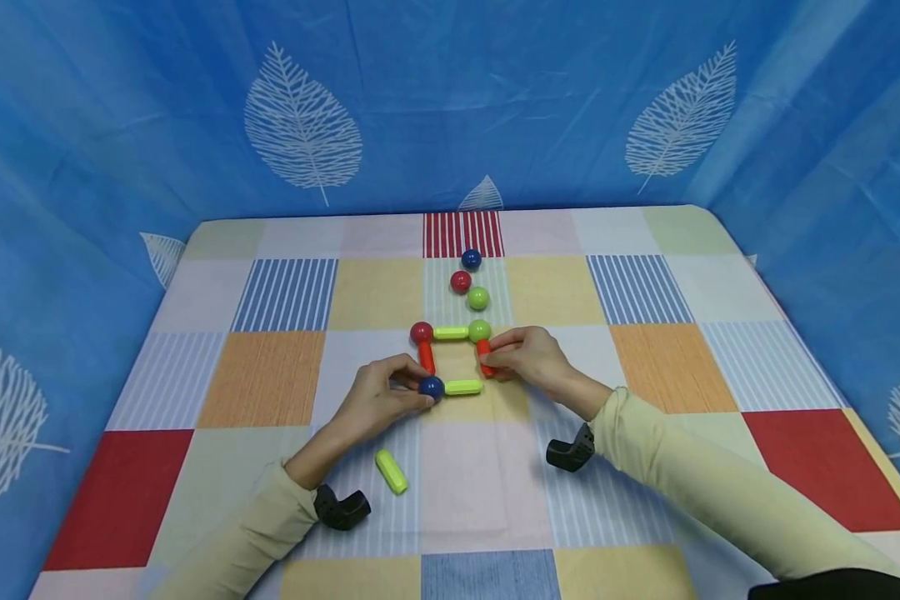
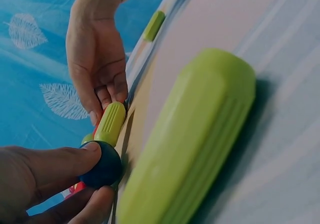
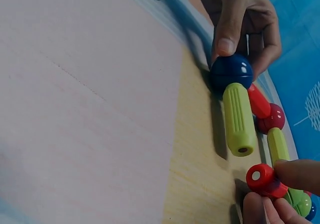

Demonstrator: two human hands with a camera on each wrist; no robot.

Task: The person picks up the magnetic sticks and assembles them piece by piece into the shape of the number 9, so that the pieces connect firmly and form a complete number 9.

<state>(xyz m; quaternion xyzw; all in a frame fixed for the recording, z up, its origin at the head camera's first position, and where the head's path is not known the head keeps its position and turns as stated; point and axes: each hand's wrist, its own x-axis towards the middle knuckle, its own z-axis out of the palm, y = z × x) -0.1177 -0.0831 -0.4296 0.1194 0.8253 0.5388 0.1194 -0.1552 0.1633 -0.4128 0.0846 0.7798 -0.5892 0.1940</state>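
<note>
My left hand [image 1: 381, 395] pinches a dark blue ball [image 1: 431, 387] between thumb and fingers. From that ball a yellow-green rod [image 1: 462, 387] points right, its far end free, and a red rod [image 1: 426, 357] runs back to a red ball [image 1: 421, 332]. A second yellow-green rod [image 1: 451, 332] joins the red ball to a green ball [image 1: 480, 330]. My right hand [image 1: 528, 358] pinches another red rod [image 1: 484, 358], which extends toward me from the green ball. In the right wrist view, this red rod's [image 3: 265, 180] pale round end faces the camera, apart from the yellow-green rod's tip [image 3: 240, 129].
Behind the frame lie a loose green ball [image 1: 477, 298], a red ball [image 1: 461, 282] and a blue ball [image 1: 471, 259]. One loose yellow-green rod [image 1: 391, 472] lies near my left wrist. A patchwork cloth [image 1: 487, 483] covers the table, with a blue leaf-print curtain [image 1: 450, 100] around it.
</note>
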